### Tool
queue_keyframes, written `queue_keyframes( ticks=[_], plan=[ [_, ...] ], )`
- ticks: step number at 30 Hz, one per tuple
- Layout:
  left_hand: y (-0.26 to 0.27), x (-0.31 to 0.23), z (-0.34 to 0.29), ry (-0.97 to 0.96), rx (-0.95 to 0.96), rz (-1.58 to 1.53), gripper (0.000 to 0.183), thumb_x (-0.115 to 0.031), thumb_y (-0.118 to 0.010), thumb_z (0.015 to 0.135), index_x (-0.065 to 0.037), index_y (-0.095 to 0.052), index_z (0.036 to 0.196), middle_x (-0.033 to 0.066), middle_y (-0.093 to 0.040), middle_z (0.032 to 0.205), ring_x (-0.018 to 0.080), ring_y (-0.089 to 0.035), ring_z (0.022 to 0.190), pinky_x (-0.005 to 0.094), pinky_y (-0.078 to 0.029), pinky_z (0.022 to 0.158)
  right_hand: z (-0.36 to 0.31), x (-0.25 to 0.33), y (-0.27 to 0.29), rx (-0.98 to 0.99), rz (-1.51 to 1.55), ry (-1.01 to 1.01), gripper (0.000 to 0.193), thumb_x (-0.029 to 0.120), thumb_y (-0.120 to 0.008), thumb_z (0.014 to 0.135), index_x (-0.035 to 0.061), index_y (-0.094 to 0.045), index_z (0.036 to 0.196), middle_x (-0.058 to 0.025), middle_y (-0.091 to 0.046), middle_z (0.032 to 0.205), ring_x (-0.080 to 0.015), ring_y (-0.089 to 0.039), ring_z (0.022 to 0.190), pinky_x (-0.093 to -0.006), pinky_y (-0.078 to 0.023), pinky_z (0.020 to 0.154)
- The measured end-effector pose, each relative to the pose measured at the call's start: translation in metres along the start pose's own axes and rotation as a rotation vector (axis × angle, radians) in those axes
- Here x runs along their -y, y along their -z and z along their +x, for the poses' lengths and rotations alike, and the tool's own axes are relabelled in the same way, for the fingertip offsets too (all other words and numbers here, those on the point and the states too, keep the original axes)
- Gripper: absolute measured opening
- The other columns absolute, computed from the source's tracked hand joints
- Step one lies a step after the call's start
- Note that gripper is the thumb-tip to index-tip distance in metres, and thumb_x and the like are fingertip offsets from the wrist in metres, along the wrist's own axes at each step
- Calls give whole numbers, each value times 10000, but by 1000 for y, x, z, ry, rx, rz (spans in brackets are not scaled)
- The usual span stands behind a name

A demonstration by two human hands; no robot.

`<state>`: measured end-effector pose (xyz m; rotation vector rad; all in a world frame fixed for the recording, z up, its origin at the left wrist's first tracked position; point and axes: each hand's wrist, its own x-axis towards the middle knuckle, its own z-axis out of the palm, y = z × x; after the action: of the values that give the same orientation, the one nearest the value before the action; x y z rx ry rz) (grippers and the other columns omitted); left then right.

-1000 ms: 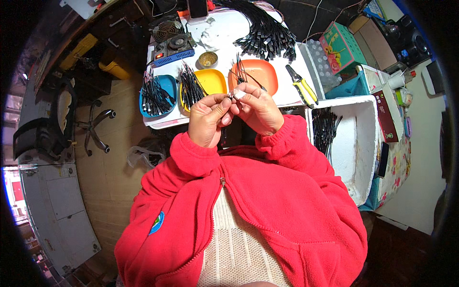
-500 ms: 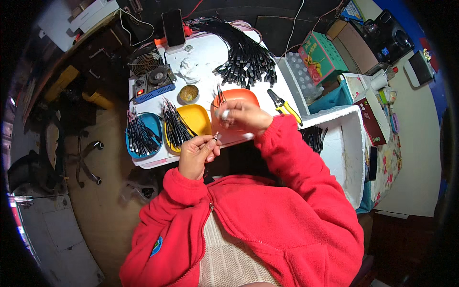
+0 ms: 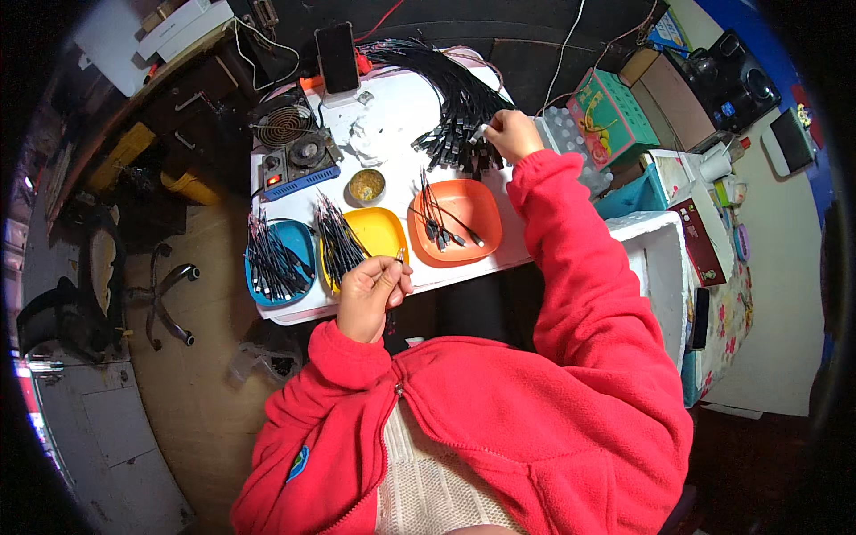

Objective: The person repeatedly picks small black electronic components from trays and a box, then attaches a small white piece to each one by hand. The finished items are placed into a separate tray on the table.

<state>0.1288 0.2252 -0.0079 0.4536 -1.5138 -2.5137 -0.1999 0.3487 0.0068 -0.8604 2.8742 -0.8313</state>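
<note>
Head view: at the upper centre of the frame, the right hand [image 3: 517,135] is at the black cables [image 3: 459,100], fingers curled; how far closed, and whether on a cable, I cannot tell. The left hand [image 3: 367,292], just left of centre, pinches a thin wire [image 3: 401,255] between thumb and finger, tip up. Separating one cable by its end, gently, should avoid tangles; a steady left pinch helps.

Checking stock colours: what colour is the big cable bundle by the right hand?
Mostly black; the cable bundle shows best in the head view.
</note>
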Motion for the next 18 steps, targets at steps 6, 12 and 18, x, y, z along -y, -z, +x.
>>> queue_keyframes(
  ticks=[6,12,18],
  plan=[
    [-16,-22,37,-42,73,-205,151,-115,-460,991,-10,-557,1041,182,-614,1154,243,-638,993,322,-530,824,-178,80,-8,124,642,316,108,52,-635,804,-9,-560,756,-140,-560,658,-244,-596,605,-346,-452,543],
    [-17,-77,66,-242,18,-154,157,-141,-469,994,-25,-566,951,143,-633,1106,180,-628,799,273,-521,702,-255,74,-68,383,349,435,174,191,-672,808,41,-588,839,-181,-611,859,-382,-608,783,-457,-475,669],
    [-25,-84,9,-495,105,-39,147,-110,-512,975,10,-589,942,108,-648,958,57,-445,601,178,-367,560,-244,59,-83,781,264,418,232,247,-692,814,35,-654,902,-187,-656,877,-370,-632,833,-434,-493,737]
  ],
)
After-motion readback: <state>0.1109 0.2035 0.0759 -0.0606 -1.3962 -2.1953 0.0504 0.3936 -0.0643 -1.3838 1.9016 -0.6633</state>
